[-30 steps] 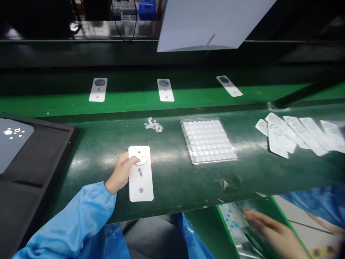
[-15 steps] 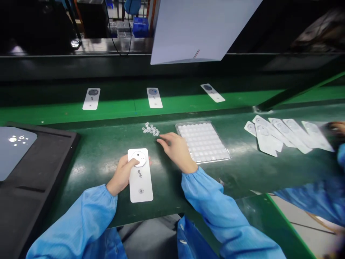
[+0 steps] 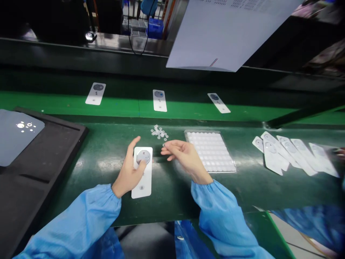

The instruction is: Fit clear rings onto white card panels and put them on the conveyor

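A white phone-shaped panel [image 3: 142, 183] with a grey round camera area lies in front of me. My left hand [image 3: 129, 172] rests over its left side, thumb on the lower part of the round area and index finger stretched away from the panel. My right hand [image 3: 185, 154] is to the right of the panel, thumb and index finger pinched on a small clear ring [image 3: 164, 145], partly hidden by the fingertips. Just beyond that hand lies a loose cluster of small clear rings [image 3: 159, 132].
A clear tray of white round pieces [image 3: 210, 149] stands behind my right hand. Fanned panels [image 3: 288, 151] lie at right near a co-worker's sleeve. Three panels [image 3: 160, 100] lie on the green strip. A black tray [image 3: 64, 135] is at left; a white sheet [image 3: 207, 39] hangs above.
My left hand has shifted its hold, its index finger now spread off the panel. The round area looked white before and grey now. My right fingers have closed on a ring.
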### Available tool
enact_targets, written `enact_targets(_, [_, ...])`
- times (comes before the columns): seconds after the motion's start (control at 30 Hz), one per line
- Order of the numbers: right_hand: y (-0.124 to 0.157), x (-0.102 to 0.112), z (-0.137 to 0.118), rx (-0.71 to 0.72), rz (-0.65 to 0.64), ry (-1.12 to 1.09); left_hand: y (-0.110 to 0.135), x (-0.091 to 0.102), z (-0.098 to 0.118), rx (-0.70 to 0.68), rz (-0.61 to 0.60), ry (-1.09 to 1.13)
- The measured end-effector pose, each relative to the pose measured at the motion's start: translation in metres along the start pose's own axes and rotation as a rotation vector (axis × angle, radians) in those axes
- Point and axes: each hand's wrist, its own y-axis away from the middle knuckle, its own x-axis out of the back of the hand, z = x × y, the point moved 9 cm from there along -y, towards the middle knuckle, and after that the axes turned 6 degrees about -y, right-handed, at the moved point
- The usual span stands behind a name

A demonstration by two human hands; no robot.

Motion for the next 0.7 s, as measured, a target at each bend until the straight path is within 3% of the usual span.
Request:
enact_targets(0.1, [0.029, -0.029, 0.013, -0.177, -0.1, -0.385, 0.004, 0.004, 0.018, -0.182, 0.059, -0.259])
enact_targets(0.23, [0.044, -0.045, 0.004, -0.142, -0.106, -0.521, 0.005, 0.001, 0.023, -0.259, 0.079, -0.327])
enact_targets(0.47, [0.052, -0.044, -0.004, -0.112, -0.157, -0.377, 0.004, -0.003, 0.023, -0.347, 0.036, -0.326])
enact_targets(0.7, [0.056, -0.033, -0.021, -0.017, -0.136, -0.155, 0.004, -0.006, 0.018, -0.279, -0.026, -0.384])
